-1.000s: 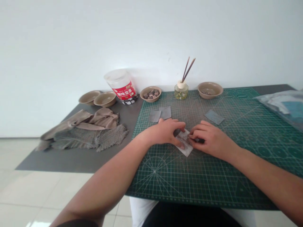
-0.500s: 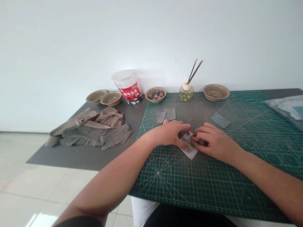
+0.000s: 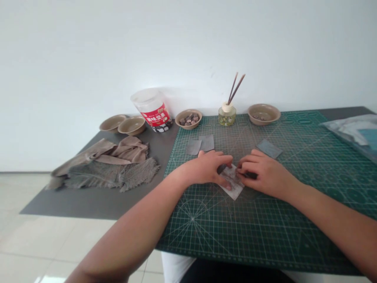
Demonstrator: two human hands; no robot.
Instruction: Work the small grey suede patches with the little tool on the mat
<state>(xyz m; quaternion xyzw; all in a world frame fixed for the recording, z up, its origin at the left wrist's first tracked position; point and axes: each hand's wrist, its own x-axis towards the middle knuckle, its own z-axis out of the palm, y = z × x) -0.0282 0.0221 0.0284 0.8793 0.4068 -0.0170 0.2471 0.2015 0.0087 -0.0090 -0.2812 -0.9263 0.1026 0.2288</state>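
A small light-grey sheet, apparently worn sandpaper with dark streaks (image 3: 235, 191), lies on the green cutting mat (image 3: 224, 228). My left hand (image 3: 212, 168) rests at its left side, thumb and forefinger spread apart and pressing on the sheet. Over the sheet's right edge, my right hand (image 3: 259, 171) is closed in a pinch, fingertips down at the surface. Whatever it pinches is small and mostly hidden by the fingers. Two grey squares (image 3: 193, 147) lie beyond my left hand, and a blue-grey one (image 3: 269, 148) beyond my right.
Along the wall stand a bowl of small stones (image 3: 189, 125), a reed diffuser (image 3: 227, 116), a bowl with a few small pieces (image 3: 264, 122), a plastic tub (image 3: 152, 112) and two brown bowls (image 3: 131, 131). Crumpled cloths (image 3: 108, 173) lie left, a plastic bag (image 3: 353, 127) right.
The view has turned slightly, so the scene sits a little further left. Both hands stay at the sheet in nearly the same pose; any shift of the right fingertips is very small.
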